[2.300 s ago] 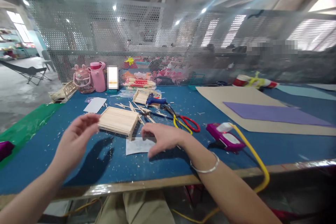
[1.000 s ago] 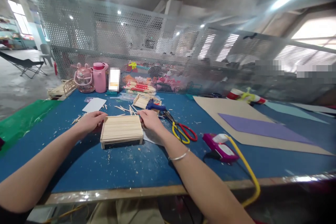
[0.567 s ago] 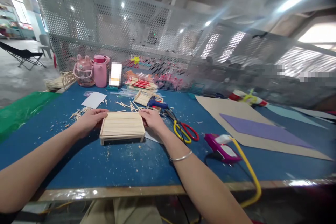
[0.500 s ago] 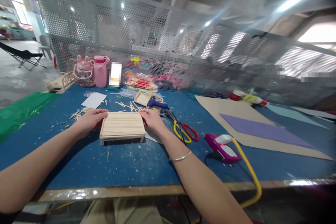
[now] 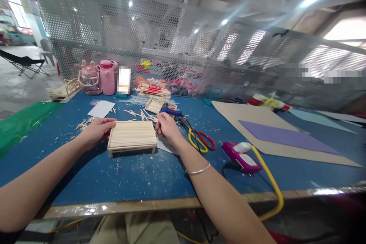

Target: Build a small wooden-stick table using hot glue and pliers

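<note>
A small bed-like model of pale wooden sticks [image 5: 132, 135] stands on short legs on the blue tabletop. My left hand [image 5: 98, 129] grips its far left corner, thumb over the top edge and fingers down the side. Beside the far right corner, my right hand [image 5: 168, 126] is closed with curled fingers; whether anything is in them is hidden. Just beyond that hand lies a blue glue gun [image 5: 170, 110]. Red-and-yellow-handled scissors or pliers [image 5: 201, 140] rest to its right. Part of a white sheet [image 5: 166, 146] shows under my right wrist.
Loose sticks [image 5: 140, 114] and a white card [image 5: 101, 109] lie behind the model. Two pink bottles [image 5: 108, 80] and a lit phone [image 5: 124, 80] stand along the mesh panel. At right are a magenta power strip [image 5: 241, 157] with a yellow cable and a purple sheet [image 5: 286, 136].
My right hand has come off the model's right corner, and its fingers have curled in. My left hand keeps its hold, and the model stays in place.
</note>
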A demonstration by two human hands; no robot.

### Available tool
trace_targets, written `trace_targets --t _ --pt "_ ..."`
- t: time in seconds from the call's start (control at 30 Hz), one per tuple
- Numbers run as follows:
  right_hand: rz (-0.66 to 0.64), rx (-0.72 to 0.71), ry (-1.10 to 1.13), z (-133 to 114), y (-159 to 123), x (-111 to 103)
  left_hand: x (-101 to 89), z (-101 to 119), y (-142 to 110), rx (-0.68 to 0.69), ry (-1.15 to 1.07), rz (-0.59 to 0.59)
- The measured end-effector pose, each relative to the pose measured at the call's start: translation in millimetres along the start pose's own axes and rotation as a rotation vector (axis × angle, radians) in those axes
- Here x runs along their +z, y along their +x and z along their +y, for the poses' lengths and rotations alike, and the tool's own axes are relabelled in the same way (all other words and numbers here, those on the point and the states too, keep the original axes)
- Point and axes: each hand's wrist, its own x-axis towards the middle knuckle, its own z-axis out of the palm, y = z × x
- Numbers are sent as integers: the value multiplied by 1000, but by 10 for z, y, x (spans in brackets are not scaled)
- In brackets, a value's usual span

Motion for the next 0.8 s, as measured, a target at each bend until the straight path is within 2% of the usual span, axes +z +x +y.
trace_targets --t 0.23,0.4,0.47,0.63,0.73,0.8 --pt "-127 -23 -218 64 -33 -19 -33 -26 56 20 -35 51" --pt "-269 -88 -366 52 -110 -76 -99 -15 36 -19 16 -49" --pt "-270 -121 -394 30 -107 -106 -106 1 13 -44 26 -84" --pt "-169 -300 -415 2 -77 -90 -122 71 56 -28 89 -134" --pt "-268 -255 -283 4 -92 -26 -193 126 152 61 317 -31" --pt "-329 -197 -161 9 -104 9 -246 160 173 160 582 147"
